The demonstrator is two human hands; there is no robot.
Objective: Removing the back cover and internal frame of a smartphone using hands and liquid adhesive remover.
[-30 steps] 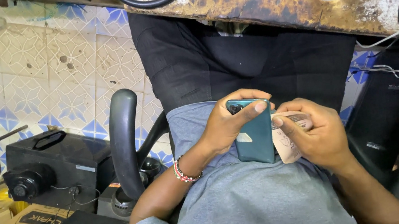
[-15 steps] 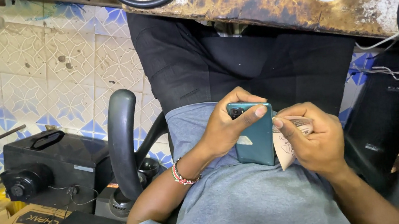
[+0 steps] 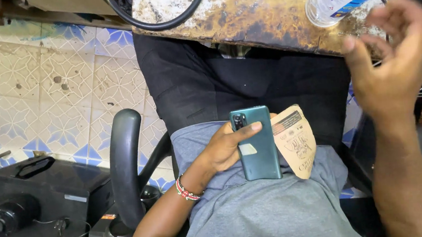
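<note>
We are bending our left arm across our lap, the left hand (image 3: 226, 145) curling with its thumb stretched flat and a beaded band circling the wrist. We are raising our right hand (image 3: 391, 62) high, fingers loosely spread and gripping nothing.

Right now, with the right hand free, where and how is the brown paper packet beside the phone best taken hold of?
Probably by the packet's free right edge, coming from the right with the right hand, thumb above and fingers beneath. It lies flat on the grey shirt; its left edge is tucked behind the teal phone, which the left hand holds, so that side is blocked.
</note>
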